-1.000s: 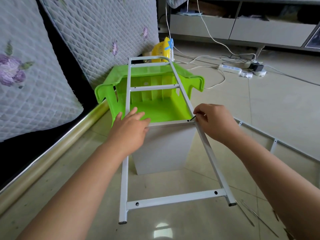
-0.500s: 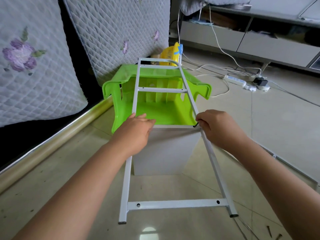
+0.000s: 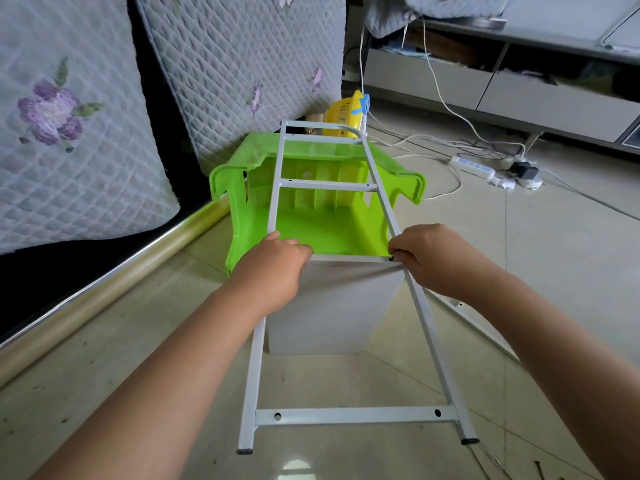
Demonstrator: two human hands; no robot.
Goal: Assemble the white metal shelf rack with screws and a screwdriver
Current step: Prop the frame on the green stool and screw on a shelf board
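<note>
Now the frame (image 3: 346, 415) lies tilted across a green stool (image 3: 311, 233) on the floor. The left hand (image 3: 273, 268) rests flat-fingered on its left rail; the right hand (image 3: 433, 258) pinches a screw (image 3: 391, 259) at the right rail.

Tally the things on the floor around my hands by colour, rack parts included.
White: 3 (side frame, shelf panel, second frame piece on the floor to the right)
Green: 1 (plastic stool)
Yellow: 1 (slotted basket)
Total: 5
</note>
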